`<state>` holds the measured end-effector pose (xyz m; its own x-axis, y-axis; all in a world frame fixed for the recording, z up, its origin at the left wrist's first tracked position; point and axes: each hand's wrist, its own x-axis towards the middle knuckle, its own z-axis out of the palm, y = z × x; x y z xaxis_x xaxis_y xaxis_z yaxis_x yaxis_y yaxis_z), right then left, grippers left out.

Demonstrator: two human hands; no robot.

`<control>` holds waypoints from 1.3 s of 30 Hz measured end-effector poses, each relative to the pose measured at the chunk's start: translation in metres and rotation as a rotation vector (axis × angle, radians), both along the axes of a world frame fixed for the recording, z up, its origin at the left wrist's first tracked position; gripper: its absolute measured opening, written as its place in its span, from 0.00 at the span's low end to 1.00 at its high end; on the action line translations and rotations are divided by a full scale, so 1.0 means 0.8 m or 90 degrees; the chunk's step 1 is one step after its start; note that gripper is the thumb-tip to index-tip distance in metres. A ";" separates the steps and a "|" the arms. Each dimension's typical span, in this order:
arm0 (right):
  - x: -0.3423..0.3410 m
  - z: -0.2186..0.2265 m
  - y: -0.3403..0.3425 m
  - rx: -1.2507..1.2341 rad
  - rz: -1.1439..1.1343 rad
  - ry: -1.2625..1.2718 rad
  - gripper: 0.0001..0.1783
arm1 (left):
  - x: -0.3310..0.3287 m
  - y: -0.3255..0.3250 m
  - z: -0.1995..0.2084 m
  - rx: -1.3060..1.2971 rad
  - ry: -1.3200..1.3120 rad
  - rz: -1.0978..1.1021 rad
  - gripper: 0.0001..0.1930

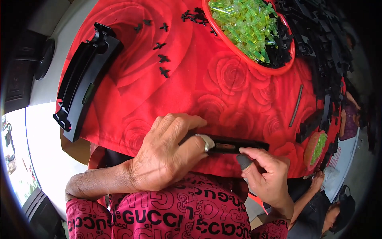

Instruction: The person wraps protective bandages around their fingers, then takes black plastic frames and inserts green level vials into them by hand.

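Note:
A narrow black plastic part [256, 145] with a slot along its top lies crosswise in front of me, at the near side of the table. My left hand [169, 149] is closed round its left end, the thumb wrapped in white tape and the index finger reaching forward over it. At the right end, my right hand [267, 173] is curled, with its index fingertip against the part's near edge. A dark finger cover [243, 161] sits on the right thumb, just below that edge. Whether anything small is between thumb and finger is hidden.
Two long curved black shells [93, 79] lie at the left. Several small black cross-shaped pieces [163, 58] are scattered beyond my hands. A red basin [234, 49] holds green translucent pieces. Black parts [306, 40] pile along the right, near a thin dark rod [296, 105]. Co-workers [334, 211] are at the right.

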<state>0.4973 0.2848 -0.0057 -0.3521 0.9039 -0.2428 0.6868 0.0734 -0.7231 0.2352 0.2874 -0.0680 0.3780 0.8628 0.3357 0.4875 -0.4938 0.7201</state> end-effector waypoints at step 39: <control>-0.024 -0.012 0.081 -0.003 0.215 -0.112 0.12 | -0.002 -0.005 -0.009 -0.049 -0.021 -0.073 0.12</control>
